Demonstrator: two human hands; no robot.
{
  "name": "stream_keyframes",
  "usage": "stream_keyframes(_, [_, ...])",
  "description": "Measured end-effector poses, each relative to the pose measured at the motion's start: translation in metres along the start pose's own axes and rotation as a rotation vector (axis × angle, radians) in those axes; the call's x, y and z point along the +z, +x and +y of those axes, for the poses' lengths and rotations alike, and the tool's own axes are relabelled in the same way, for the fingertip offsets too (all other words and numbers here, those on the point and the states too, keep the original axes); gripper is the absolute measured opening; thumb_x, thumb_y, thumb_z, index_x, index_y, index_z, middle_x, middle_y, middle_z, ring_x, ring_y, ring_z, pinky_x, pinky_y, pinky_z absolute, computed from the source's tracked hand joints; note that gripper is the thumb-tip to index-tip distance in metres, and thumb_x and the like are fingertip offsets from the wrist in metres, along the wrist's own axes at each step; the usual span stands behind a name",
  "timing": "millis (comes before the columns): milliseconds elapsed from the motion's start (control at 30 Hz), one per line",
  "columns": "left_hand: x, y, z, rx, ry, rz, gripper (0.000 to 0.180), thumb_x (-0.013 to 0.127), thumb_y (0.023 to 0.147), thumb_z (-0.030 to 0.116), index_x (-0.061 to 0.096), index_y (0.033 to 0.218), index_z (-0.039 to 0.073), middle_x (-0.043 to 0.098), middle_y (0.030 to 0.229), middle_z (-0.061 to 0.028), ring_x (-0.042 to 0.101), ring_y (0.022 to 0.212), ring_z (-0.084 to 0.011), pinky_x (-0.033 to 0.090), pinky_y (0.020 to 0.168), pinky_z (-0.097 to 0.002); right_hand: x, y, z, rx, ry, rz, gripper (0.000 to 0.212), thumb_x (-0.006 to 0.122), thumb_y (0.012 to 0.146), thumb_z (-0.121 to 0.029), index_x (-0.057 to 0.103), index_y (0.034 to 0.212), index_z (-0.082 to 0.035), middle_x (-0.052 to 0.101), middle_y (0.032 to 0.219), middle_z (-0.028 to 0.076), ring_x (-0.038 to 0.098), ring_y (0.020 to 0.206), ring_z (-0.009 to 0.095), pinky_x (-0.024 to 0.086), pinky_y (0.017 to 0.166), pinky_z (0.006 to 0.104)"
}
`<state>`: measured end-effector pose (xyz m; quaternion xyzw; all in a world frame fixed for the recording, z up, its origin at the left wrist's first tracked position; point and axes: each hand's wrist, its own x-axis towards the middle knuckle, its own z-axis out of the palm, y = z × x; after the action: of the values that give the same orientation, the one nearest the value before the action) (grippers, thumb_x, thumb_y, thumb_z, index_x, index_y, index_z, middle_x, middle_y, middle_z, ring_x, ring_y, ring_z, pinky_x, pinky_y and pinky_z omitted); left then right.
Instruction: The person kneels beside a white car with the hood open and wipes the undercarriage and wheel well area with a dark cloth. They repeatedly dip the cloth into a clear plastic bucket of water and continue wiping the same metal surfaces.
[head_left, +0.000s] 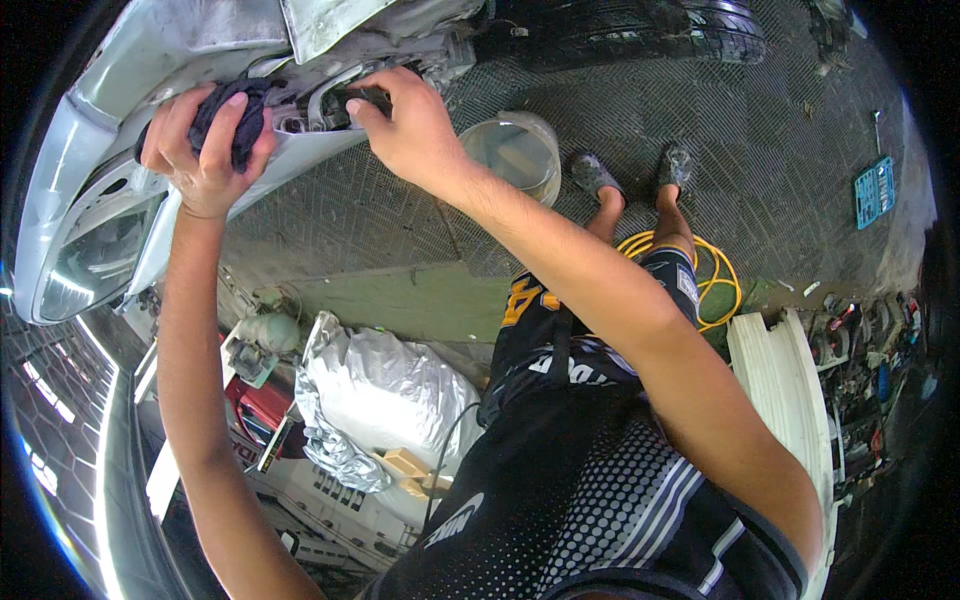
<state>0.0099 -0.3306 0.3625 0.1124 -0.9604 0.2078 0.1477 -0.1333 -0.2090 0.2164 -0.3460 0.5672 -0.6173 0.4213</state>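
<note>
You work bare-handed at a silver car (170,45), both arms stretched to its exposed edge. Your left hand (210,150) has its grip curled around a bunched dark cloth (256,98), which is pressed against the car. Your right hand (415,120) meets the same edge farther right, its grip narrow, thumb and fingers about a dark piece (376,98); whether it is held fast or merely touched, you cannot tell from this view. A bucket (535,122) stands on the floor (620,110) near the car, right of its edge. Well apart from the car, to its right, lie a yellow hose (735,285) and, farther off, a blue tool case (874,192).
</note>
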Motion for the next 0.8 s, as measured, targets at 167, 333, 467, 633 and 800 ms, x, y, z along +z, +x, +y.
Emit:
stream_keyframes(167, [0.001,-0.002,-0.003,0.003,-0.019,0.011,0.050,0.082,0.073,0.034,0.060,0.117,0.023,0.058,0.117,-0.0066,0.051,0.106,-0.0266,0.038,0.090,-0.0364,0.005,0.019,-0.007,-0.376,-0.149,-0.089,0.012,0.073,0.078,-0.012,0.072,0.086,-0.004,0.066,0.080,0.011,0.068,0.071,0.028,0.054,0.061,0.0370])
stream_keyframes(333, [0.000,-0.001,-0.002,0.002,0.002,-0.004,0.053,0.083,0.071,0.031,0.059,0.117,0.023,0.058,0.117,-0.0063,0.051,0.106,-0.0263,0.038,0.090,-0.0361,0.010,0.030,-0.001,-0.578,-0.217,-0.227,0.007,0.067,0.073,-0.012,0.069,0.078,-0.007,0.066,0.079,0.008,0.067,0.070,0.030,0.056,0.063,0.0410])
stream_keyframes(467, [0.000,-0.001,-0.001,0.004,0.007,-0.003,0.054,0.082,0.071,0.031,0.058,0.118,0.023,0.058,0.117,-0.0061,0.051,0.106,-0.0259,0.037,0.090,-0.0359,0.011,0.047,-0.004,-0.707,-0.027,-0.232,0.006,0.064,0.073,-0.012,0.068,0.075,-0.008,0.065,0.077,0.007,0.068,0.070,0.029,0.057,0.063,0.0416])
stream_keyframes(633, [0.002,-0.002,-0.004,0.003,0.007,0.000,0.054,0.082,0.072,0.032,0.058,0.120,0.024,0.058,0.116,-0.0059,0.051,0.106,-0.0259,0.037,0.090,-0.0359,0.018,0.054,-0.008,-0.697,-0.293,-0.429,0.010,0.062,0.075,-0.010,0.071,0.078,-0.006,0.069,0.080,0.010,0.070,0.075,0.033,0.057,0.066,0.0453])
stream_keyframes(800, [0.003,-0.003,-0.001,-0.006,0.006,0.016,0.054,0.082,0.072,0.031,0.058,0.120,0.024,0.059,0.115,-0.0061,0.051,0.106,-0.0256,0.036,0.091,-0.0361,0.020,0.061,-0.018,-0.692,-0.480,-0.629,0.011,0.062,0.075,-0.010,0.071,0.077,-0.003,0.071,0.080,0.015,0.071,0.076,0.037,0.058,0.066,0.0480])
